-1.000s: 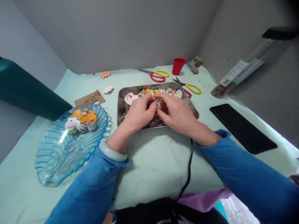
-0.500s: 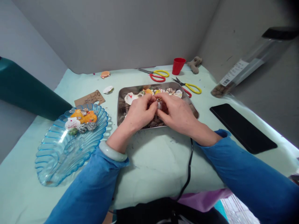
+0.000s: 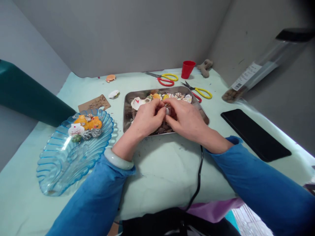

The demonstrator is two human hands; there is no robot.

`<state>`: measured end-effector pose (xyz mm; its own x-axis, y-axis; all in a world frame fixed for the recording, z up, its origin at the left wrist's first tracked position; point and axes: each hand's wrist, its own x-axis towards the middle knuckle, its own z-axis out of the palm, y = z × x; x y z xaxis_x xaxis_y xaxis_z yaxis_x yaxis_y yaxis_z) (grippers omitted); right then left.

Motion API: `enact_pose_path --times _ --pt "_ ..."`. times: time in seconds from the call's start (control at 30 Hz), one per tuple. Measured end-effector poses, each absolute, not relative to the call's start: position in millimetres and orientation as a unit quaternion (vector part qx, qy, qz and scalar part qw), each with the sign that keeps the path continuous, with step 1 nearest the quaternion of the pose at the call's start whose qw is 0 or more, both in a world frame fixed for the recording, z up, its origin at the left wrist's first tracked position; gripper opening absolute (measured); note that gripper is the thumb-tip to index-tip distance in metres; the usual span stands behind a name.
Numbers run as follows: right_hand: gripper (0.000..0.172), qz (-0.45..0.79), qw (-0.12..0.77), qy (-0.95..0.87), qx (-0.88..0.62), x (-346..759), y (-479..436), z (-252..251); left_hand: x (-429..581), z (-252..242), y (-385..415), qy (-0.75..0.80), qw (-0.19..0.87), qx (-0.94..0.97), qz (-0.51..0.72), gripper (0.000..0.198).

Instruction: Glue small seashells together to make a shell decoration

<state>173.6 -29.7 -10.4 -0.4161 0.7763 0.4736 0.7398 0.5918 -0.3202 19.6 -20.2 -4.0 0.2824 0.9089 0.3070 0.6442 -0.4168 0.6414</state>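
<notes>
My left hand (image 3: 150, 118) and my right hand (image 3: 185, 118) meet over the metal tray (image 3: 128, 98), fingertips pinched together. Between them is a small whitish, ridged shell (image 3: 168, 111), partly covered by the fingers. At the tray's back lie several shells and small decorations, among them a white shell with a red mark (image 3: 136, 103) and an orange piece (image 3: 156, 96). Dark brown pieces (image 3: 161, 128) show below my hands. My forearms hide part of the tray's front edge.
To the left, a blue glass dish (image 3: 73, 167) holds orange, white and grey pieces beside a dark green object (image 3: 31, 95). Behind the tray are scissors (image 3: 167, 78), more scissors (image 3: 200, 91) and a red cup (image 3: 188, 69). A black slab (image 3: 256, 134) and clear tube (image 3: 265, 68) are right.
</notes>
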Motion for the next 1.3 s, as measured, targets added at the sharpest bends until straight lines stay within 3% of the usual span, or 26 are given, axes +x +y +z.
enact_pose_path --times 0.67,1.1,1.3 --pt "0.021 0.018 0.283 -0.84 -0.463 173.6 -29.5 -12.1 20.9 -6.1 -20.1 0.5 0.187 0.787 0.309 0.015" --pt "0.04 0.038 0.325 -0.827 -0.456 174.0 -28.5 -14.9 20.2 -3.7 -19.4 0.521 0.186 0.76 0.341 0.017" --pt "0.036 0.037 0.312 -0.826 -0.467 173.0 -29.3 -13.7 20.6 -4.8 -18.5 0.514 0.204 0.757 0.349 0.018"
